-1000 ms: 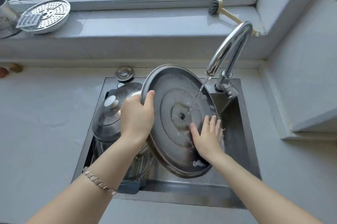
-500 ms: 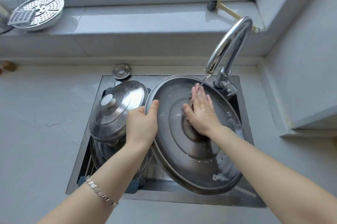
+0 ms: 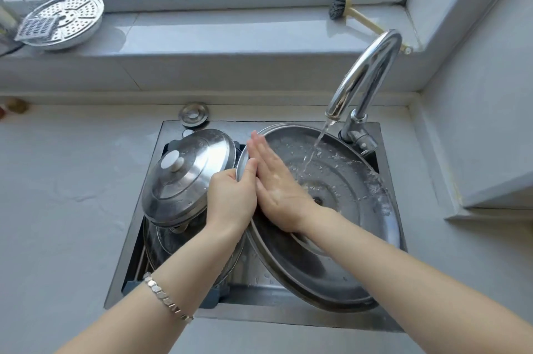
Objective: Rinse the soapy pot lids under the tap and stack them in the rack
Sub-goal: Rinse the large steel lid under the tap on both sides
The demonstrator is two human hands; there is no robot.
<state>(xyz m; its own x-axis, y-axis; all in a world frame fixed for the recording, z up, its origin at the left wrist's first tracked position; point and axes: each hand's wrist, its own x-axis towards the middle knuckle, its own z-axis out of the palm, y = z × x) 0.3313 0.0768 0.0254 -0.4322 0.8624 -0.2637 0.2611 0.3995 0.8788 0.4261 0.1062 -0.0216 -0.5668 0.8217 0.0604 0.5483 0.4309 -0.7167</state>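
Steel lid [image 3: 352, 189], the large one, stands tilted over the sink [image 3: 288, 314], hollow underside facing up beneath the tap [image 3: 366, 71], whose thin stream [image 3: 317, 143] lands on its upper part and splashes. The left hand [image 3: 230, 198] grips the lid's left rim, thumb on the inner face, fingers wrapped round the edge. The right hand [image 3: 277, 189] lies flat on the wet inner surface just beside it, fingers straight and together, holding nothing. To the left in the sink, a smaller lid [image 3: 187, 177] with a white knob rests tilted on other steel ware in a blue-grey rack [image 3: 215, 300]. A perforated steamer plate [image 3: 66, 19] and a brush [image 3: 343, 7] lie on the windowsill [image 3: 216, 33].
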